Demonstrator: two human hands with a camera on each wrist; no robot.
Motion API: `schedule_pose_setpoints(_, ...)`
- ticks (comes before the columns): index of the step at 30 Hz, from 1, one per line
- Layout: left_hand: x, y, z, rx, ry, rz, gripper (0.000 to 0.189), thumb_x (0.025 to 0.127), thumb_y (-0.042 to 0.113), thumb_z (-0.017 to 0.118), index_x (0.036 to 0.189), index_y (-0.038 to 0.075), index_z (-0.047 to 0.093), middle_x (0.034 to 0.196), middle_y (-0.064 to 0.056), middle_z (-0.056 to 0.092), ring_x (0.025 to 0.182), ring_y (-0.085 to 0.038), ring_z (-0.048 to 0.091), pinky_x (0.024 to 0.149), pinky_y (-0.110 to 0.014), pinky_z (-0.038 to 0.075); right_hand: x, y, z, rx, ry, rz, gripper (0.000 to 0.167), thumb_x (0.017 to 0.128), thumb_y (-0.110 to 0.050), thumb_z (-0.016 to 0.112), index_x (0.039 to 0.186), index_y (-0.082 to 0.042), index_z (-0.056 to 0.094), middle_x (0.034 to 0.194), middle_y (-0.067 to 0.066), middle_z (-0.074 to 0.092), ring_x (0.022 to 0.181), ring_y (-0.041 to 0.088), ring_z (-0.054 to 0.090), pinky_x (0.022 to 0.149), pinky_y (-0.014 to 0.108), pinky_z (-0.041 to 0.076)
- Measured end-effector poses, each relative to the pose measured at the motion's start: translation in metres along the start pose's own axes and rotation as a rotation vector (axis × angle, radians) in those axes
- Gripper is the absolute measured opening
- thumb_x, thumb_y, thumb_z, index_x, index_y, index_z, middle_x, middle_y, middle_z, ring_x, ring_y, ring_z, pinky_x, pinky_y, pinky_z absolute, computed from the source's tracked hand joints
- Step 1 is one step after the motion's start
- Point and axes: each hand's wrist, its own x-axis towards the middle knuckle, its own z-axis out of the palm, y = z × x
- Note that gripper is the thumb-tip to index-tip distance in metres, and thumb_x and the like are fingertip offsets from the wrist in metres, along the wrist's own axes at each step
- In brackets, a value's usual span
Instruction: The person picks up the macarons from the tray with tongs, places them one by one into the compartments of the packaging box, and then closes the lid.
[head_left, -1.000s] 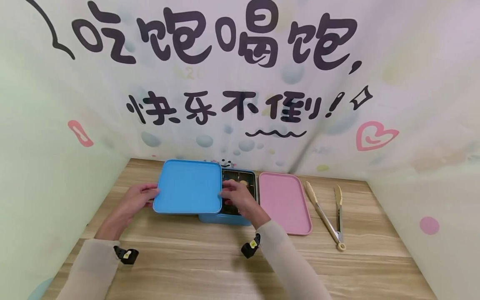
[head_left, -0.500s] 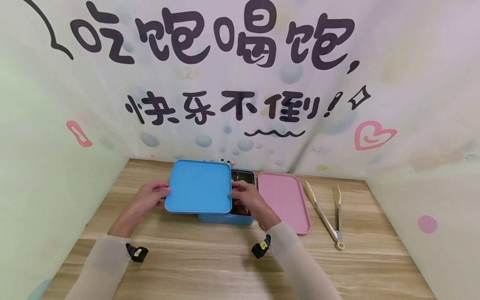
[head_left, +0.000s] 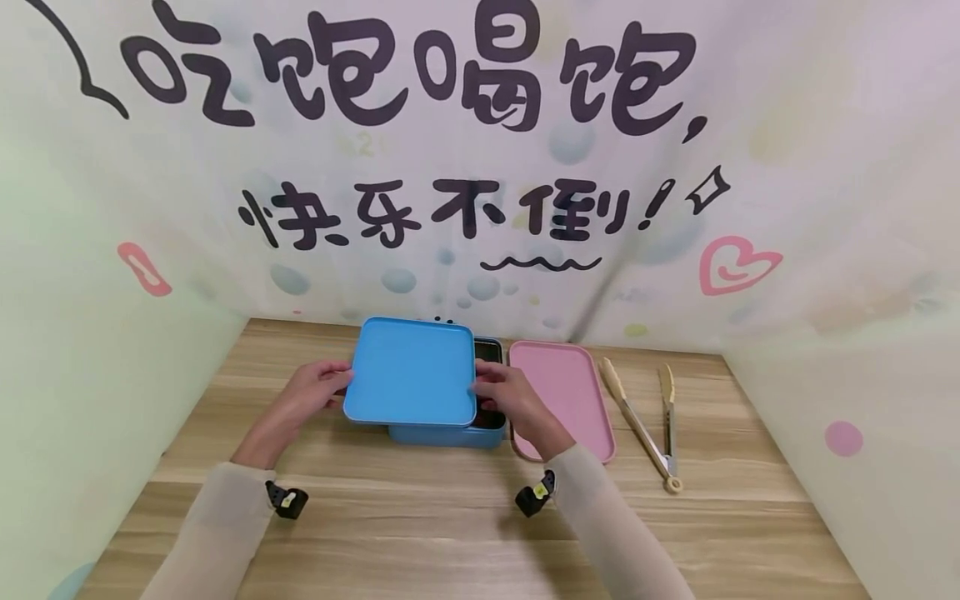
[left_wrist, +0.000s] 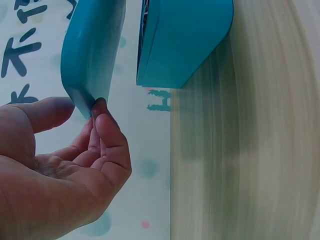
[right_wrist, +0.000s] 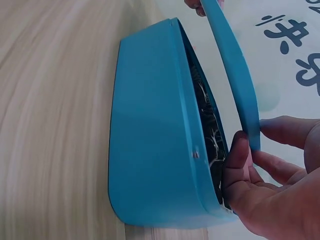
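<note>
A blue square lid (head_left: 412,371) with a raised rim is held flat between my two hands. My left hand (head_left: 306,398) pinches its left edge, thumb on top and fingers beneath, as the left wrist view shows. On the opposite edge my right hand (head_left: 516,402) pinches the rim the same way. Below the lid stands a deep blue box (right_wrist: 150,130), most of its opening hidden in the head view. A gap shows between lid and box in both wrist views. Dark contents show through it, too little visible to name. The lid sits offset to the left of the box.
Right of the box lies a pink tray (head_left: 566,392), partly behind my right wrist. Farther right, tongs (head_left: 652,442) with beige tips lie spread on the wooden table (head_left: 390,517). A printed wall sheet (head_left: 420,275) rises behind the table's back edge.
Both hands have carried the blue lid to the right, so it covers more of the box. The view has shifted slightly; the tray and tongs stay on the table.
</note>
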Motion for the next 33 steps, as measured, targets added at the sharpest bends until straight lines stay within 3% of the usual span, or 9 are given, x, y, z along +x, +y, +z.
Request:
schedule_pose_setpoints(12,0.005,0.006,0.007,-0.008,-0.039,-0.006,0.049,0.107,0.029,0.042,0.143,-0.005,0.046,0.128,-0.021,0.058,0.107,-0.023,0.059,0.091,-0.041,0.051,-0.005,0.005,-0.017,0.02,0.003,-0.018,0.042,0.096,-0.016,0.063,0.137,-0.008,0.059,0.12,0.011,0.064,0.097,0.022,0.062,0.088,0.037,0.055)
schedule_pose_setpoints(23,0.005,0.015,0.011,-0.01,-0.055,0.023,0.045,0.107,0.028,0.043,0.137,-0.004,0.053,0.121,-0.018,0.06,0.111,-0.027,0.057,0.087,-0.035,0.052,-0.007,0.0,-0.029,0.086,0.017,-0.014,0.035,0.1,-0.016,0.059,0.132,-0.004,0.063,0.095,0.01,0.061,0.084,0.019,0.057,0.075,0.029,0.054)
schedule_pose_setpoints(33,0.0,0.029,0.007,-0.008,-0.039,0.037,0.043,0.107,0.03,0.042,0.131,-0.003,0.057,0.112,-0.017,0.056,0.111,-0.033,0.051,0.083,-0.032,0.052,-0.01,-0.01,-0.034,0.051,0.016,-0.07,0.033,0.1,-0.018,0.058,0.129,-0.004,0.066,0.092,0.011,0.062,0.087,0.021,0.058,0.077,0.029,0.054)
